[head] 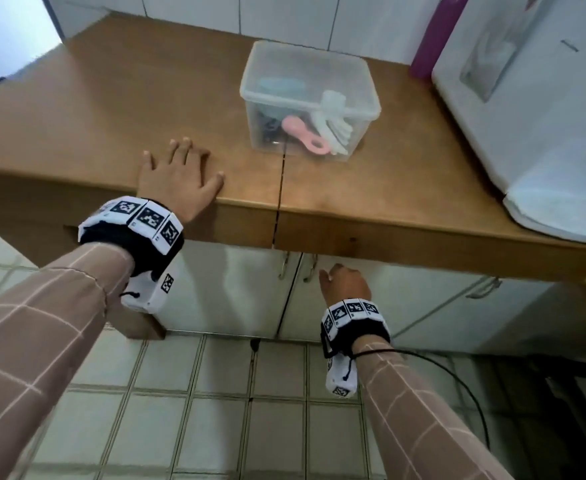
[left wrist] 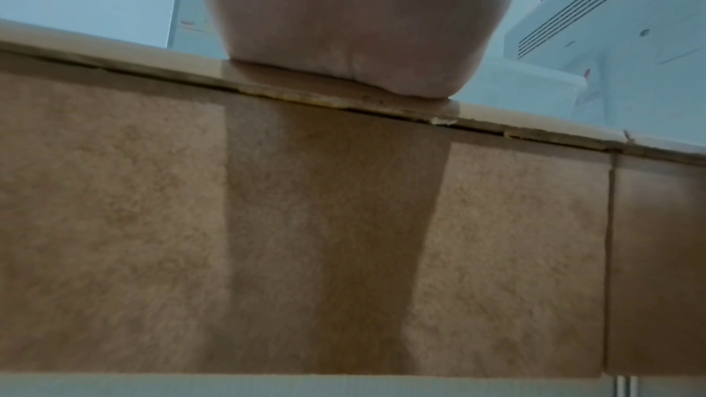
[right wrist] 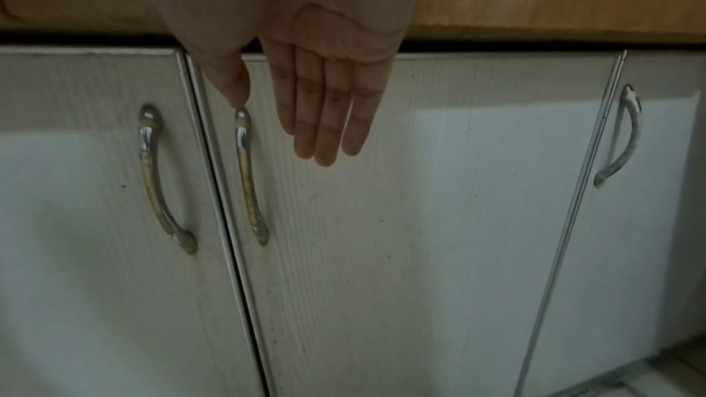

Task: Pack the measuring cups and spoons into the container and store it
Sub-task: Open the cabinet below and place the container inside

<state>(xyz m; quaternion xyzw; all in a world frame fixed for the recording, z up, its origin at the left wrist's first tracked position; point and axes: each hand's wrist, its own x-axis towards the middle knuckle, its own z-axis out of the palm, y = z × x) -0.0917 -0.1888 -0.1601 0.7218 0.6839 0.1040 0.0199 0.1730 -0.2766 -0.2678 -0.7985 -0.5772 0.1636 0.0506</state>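
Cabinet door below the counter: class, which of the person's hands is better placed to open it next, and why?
Right. The right hand hangs open beside the cabinet door handle, thumb near its top. The left hand lies flat on the counter, away from the lidded container.

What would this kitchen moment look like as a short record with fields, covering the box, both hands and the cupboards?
container: clear plastic container, lid on, standing on the wooden counter
contents: pink spoon, white spoons, a pale blue item; more not clear
left hand: left hand flat on the counter near its front edge, holding nothing
right hand: right hand below the counter, fingers straight, beside a cupboard handle, not gripping it
cupboard doors: cupboard doors look closed
task stage: packed, not yet stored
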